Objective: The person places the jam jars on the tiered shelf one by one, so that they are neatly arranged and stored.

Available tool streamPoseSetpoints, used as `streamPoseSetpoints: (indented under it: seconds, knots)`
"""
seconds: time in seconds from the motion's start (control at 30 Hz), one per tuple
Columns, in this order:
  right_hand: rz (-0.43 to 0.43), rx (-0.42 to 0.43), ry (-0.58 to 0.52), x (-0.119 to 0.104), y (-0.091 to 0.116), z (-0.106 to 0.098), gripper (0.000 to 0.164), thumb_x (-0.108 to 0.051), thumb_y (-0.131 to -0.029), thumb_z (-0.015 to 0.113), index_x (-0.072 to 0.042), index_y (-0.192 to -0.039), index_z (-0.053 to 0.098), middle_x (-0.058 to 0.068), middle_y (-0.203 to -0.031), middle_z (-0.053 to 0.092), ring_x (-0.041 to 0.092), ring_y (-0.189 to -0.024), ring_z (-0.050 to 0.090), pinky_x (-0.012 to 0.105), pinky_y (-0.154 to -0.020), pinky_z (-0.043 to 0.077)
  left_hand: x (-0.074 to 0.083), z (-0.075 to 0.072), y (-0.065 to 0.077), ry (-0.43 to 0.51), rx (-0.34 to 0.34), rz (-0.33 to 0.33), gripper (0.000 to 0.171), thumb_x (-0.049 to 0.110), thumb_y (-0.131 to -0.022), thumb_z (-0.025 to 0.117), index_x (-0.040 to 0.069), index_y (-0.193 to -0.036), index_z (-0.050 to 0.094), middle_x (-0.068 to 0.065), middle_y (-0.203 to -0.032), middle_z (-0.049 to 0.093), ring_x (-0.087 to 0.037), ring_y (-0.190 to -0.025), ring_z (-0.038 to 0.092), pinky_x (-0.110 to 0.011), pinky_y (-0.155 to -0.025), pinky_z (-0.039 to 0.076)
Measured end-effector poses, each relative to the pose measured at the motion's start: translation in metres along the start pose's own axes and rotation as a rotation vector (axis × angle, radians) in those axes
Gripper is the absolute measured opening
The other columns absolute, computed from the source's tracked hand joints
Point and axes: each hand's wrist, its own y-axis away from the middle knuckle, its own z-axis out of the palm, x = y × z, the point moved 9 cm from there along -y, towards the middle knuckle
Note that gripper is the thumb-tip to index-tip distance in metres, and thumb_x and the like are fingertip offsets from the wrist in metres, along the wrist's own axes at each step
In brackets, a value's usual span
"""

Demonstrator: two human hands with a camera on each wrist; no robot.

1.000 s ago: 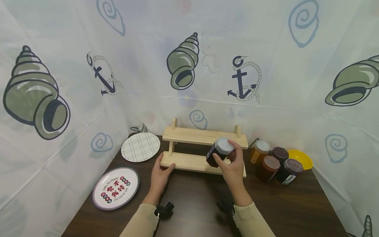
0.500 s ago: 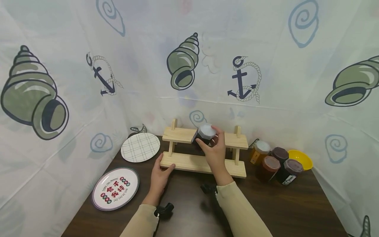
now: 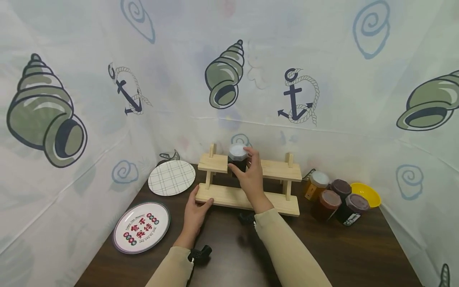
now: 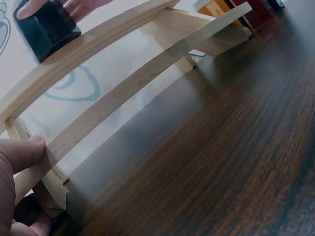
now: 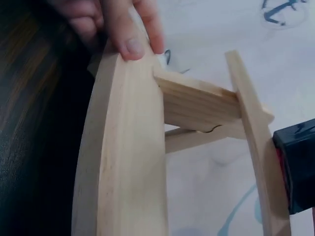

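A two-tier wooden shelf rack (image 3: 229, 194) stands at the back of the table against the cloth. My right hand (image 3: 252, 181) holds a dark jar (image 3: 236, 164) with a whitish lid by its sides, upright, at the upper board left of the middle. In the left wrist view, the base of the jar (image 4: 48, 32) is right at the upper board's front edge. The left end of the lower board is gripped by my left hand (image 3: 193, 213), thumb (image 4: 27, 150) on the board and fingers partly hidden beneath.
To the right of the rack are an amber jar (image 3: 315, 186) with a white lid, several dark jars (image 3: 355, 207) and a yellow bowl (image 3: 373, 197). A checked plate (image 3: 171, 178) and a printed plate (image 3: 157, 215) lie on the left.
My right hand has carried the jar left and back, from over the lower board to the upper one, and turned it from tilted to upright. My left hand stays in place.
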Motion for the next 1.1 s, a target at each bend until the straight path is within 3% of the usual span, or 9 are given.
streamPoseSetpoints:
  seconds: [0.27, 0.37, 0.6, 0.7, 0.9, 1.03, 1.1]
  knots:
    - [0.017, -0.026, 0.107, 0.001, -0.008, 0.014, 0.088, -0.034, -0.088, 0.093, -0.032, -0.158, 0.04, 0.017, -0.149, 0.05, 0.035, -0.127, 0.065, 0.056, -0.112, 0.055, 0.004, -0.003, -0.001, 0.012, 0.008, 0.001, 0.09, 0.015, -0.097, 0.085, 0.016, -0.172, 0.034, -0.017, -0.176, 0.035, -0.031, -0.157, 0.043, -0.011, -0.105, 0.042]
    - [0.01, -0.06, 0.128, 0.0, -0.012, 0.024, 0.088, -0.036, -0.09, 0.09, -0.032, -0.16, 0.037, 0.02, -0.153, 0.048, 0.037, -0.129, 0.065, 0.055, -0.112, 0.054, 0.006, -0.005, -0.001, 0.016, 0.014, 0.008, 0.09, 0.014, -0.097, 0.085, 0.014, -0.171, 0.035, -0.019, -0.176, 0.035, -0.033, -0.158, 0.043, -0.014, -0.107, 0.043]
    - [0.053, -0.188, 0.072, 0.004, -0.02, 0.043, 0.086, -0.027, -0.098, 0.082, -0.039, -0.165, 0.03, 0.018, -0.16, 0.043, 0.037, -0.146, 0.056, 0.056, -0.119, 0.048, 0.002, -0.005, -0.001, 0.009, 0.015, 0.005, 0.089, 0.015, -0.097, 0.085, 0.013, -0.171, 0.035, -0.021, -0.176, 0.034, -0.036, -0.16, 0.04, -0.039, -0.122, 0.041]
    - [0.077, -0.221, 0.064, 0.005, -0.022, 0.046, 0.086, -0.022, -0.101, 0.08, -0.042, -0.167, 0.027, 0.018, -0.161, 0.043, 0.038, -0.15, 0.052, 0.057, -0.121, 0.045, 0.0, -0.003, -0.001, 0.004, 0.009, -0.002, 0.09, 0.018, -0.097, 0.085, 0.016, -0.172, 0.034, -0.018, -0.176, 0.035, -0.033, -0.159, 0.042, -0.033, -0.119, 0.043]
    - [0.145, -0.253, 0.114, 0.009, -0.023, 0.052, 0.091, -0.014, -0.105, 0.074, -0.053, -0.167, 0.019, 0.017, -0.169, 0.035, 0.04, -0.155, 0.044, 0.056, -0.124, 0.043, 0.001, 0.0, 0.0, 0.008, 0.003, 0.009, 0.09, 0.017, -0.097, 0.085, 0.015, -0.172, 0.034, -0.019, -0.175, 0.037, -0.033, -0.153, 0.048, -0.012, -0.1, 0.046]
    - [0.192, -0.266, 0.129, 0.012, -0.022, 0.055, 0.101, -0.006, -0.105, 0.071, -0.062, -0.165, 0.013, 0.017, -0.171, 0.031, 0.041, -0.159, 0.041, 0.056, -0.121, 0.047, 0.004, 0.0, 0.0, 0.005, 0.005, 0.016, 0.089, 0.017, -0.097, 0.085, 0.015, -0.171, 0.035, -0.019, -0.174, 0.038, -0.031, -0.153, 0.048, -0.015, -0.103, 0.045]
    - [0.205, -0.273, 0.135, 0.014, -0.022, 0.056, 0.104, -0.003, -0.105, 0.071, -0.062, -0.166, 0.012, 0.017, -0.171, 0.031, 0.041, -0.159, 0.04, 0.058, -0.119, 0.049, 0.005, 0.001, 0.0, 0.004, 0.006, 0.017, 0.089, 0.017, -0.097, 0.086, 0.016, -0.171, 0.035, -0.018, -0.174, 0.038, -0.031, -0.152, 0.048, -0.02, -0.107, 0.046]
